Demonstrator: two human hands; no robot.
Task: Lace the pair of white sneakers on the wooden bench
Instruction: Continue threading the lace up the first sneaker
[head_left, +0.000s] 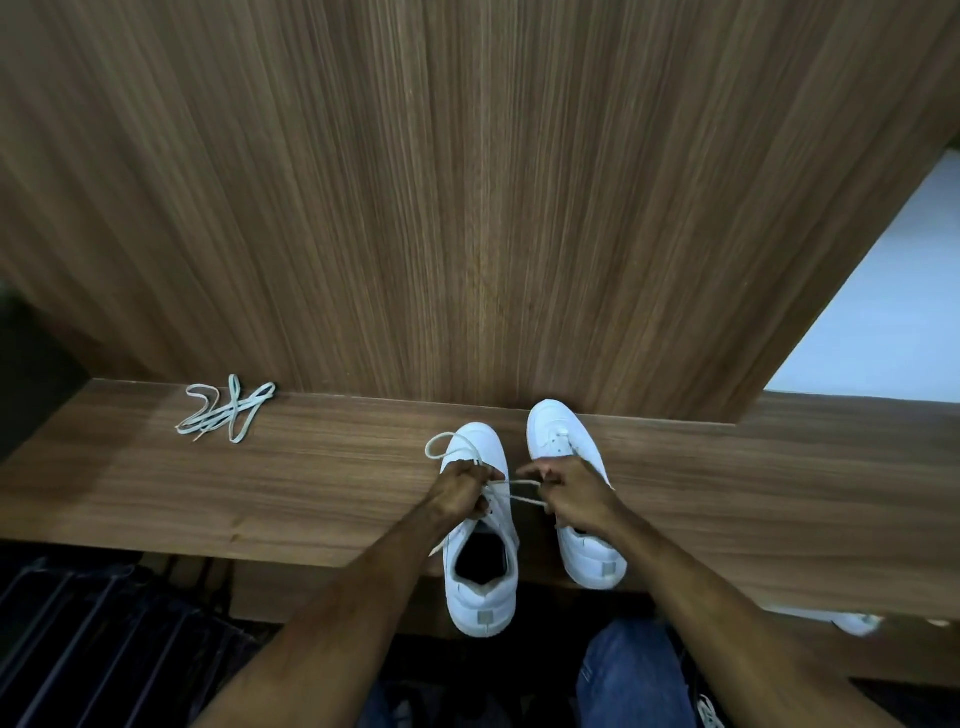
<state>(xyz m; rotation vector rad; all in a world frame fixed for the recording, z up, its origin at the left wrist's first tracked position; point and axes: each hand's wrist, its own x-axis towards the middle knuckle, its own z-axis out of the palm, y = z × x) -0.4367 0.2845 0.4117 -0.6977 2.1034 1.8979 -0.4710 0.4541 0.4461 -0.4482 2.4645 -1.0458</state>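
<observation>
Two white sneakers are sitting on the table (311, 493); the left hand (460, 491) and right hand (569, 491) are each pinching the lace (519, 491) over the left sneaker (480, 545). Uneven pulling risks lopsided ends, and its overhanging heel may tip off.

Tall wood-grain wall panel (467, 182) fills the upper view, grain running vertically. Pale bright surface (893, 312) visible at right past the panel's slanted edge. Dark slatted rack (93, 634) sits at lower left, below the wooden ledge. Light is dim and even; left edge lies in shadow.
</observation>
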